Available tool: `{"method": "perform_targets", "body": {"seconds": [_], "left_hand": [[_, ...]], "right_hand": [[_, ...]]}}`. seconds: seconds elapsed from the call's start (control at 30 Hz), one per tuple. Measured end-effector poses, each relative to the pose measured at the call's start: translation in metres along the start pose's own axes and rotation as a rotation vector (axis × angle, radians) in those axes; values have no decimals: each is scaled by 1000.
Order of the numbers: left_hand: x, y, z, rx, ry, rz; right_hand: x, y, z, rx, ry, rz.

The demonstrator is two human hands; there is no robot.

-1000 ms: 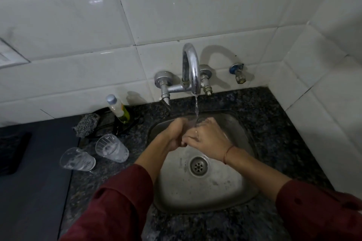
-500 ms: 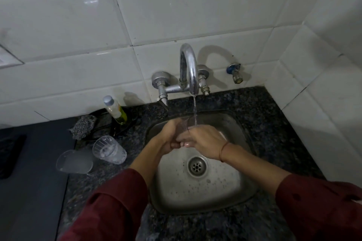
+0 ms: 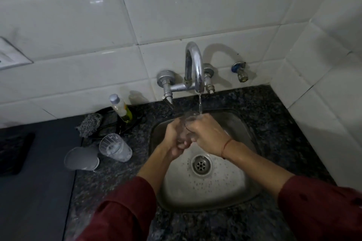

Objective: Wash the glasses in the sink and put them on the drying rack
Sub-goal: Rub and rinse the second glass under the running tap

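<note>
Over the steel sink (image 3: 231, 188), a clear glass (image 3: 186, 123) is held between my two hands under a thin stream from the chrome tap (image 3: 195, 70). My left hand (image 3: 175, 139) wraps the glass from the left and below. My right hand (image 3: 207, 135) covers it from the right, so most of the glass is hidden. Two more clear glasses are on the dark counter left of the sink: one ribbed glass (image 3: 115, 147) and one glass (image 3: 81, 158) lying on its side.
A small soap bottle (image 3: 120, 107) and a grey scrubber (image 3: 91, 124) sit at the back left by the tiled wall. A spare valve (image 3: 240, 71) sticks out right of the tap. A white tiled wall closes the right side. No drying rack is in view.
My hands stay under the tap and shift slightly on the glass, the right hand turning over its top. The two glasses on the counter have not moved.
</note>
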State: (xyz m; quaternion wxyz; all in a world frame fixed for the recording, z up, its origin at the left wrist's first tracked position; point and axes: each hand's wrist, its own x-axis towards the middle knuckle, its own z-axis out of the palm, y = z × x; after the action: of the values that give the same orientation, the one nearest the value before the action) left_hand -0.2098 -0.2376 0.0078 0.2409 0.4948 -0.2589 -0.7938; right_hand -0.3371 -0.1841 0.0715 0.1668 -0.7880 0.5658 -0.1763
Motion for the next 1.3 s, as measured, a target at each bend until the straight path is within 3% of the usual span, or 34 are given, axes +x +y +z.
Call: {"method": "perform_targets", "body": {"seconds": [0.07, 0.1, 0.17, 0.3, 0.4, 0.47, 0.63, 0.73, 0.8, 0.93, 1.03, 1.13, 1.23, 1.3], "left_hand": [[-2, -10, 6, -199, -21, -19], [-3, -14, 7, -262, -39, -30], [-4, -21, 7, -291, -60, -59], [-6, -31, 15, -236, -166, -71], [-5, -35, 19, -141, -219, -32], [-6, -33, 18, -7, -181, 8], [-7, -17, 25, 185, -141, 241], [-6, -13, 31, 396, -27, 343], [-6, -14, 28, 401, 15, 388], [-4, -12, 26, 347, 105, 485], [-3, -8, 28, 442, 133, 480], [-3, 5, 28, 618, 99, 393], [-4, 12, 31, 732, 7, 379], [-4, 11, 29, 658, -24, 455]], "right_hand": [[-12, -3, 0, 424, 260, 78], [-19, -4, 0, 517, 373, 108], [-31, -1, 8, 477, 513, 145], [-36, 7, 28, 792, 309, 292], [-35, 14, 31, 810, 357, 379], [-32, 19, 27, 881, 389, 540], [-26, 19, 27, 1304, 252, 897], [-29, 23, 28, 1665, 76, 902], [-31, 28, 27, 1719, -60, 856], [-30, 30, 21, 1605, -196, 830], [-28, 28, 15, 1371, -222, 833], [-25, 17, 16, 938, -145, 758], [-22, 12, 27, 207, -60, 601], [-19, 16, 28, 214, 13, 616]]}}
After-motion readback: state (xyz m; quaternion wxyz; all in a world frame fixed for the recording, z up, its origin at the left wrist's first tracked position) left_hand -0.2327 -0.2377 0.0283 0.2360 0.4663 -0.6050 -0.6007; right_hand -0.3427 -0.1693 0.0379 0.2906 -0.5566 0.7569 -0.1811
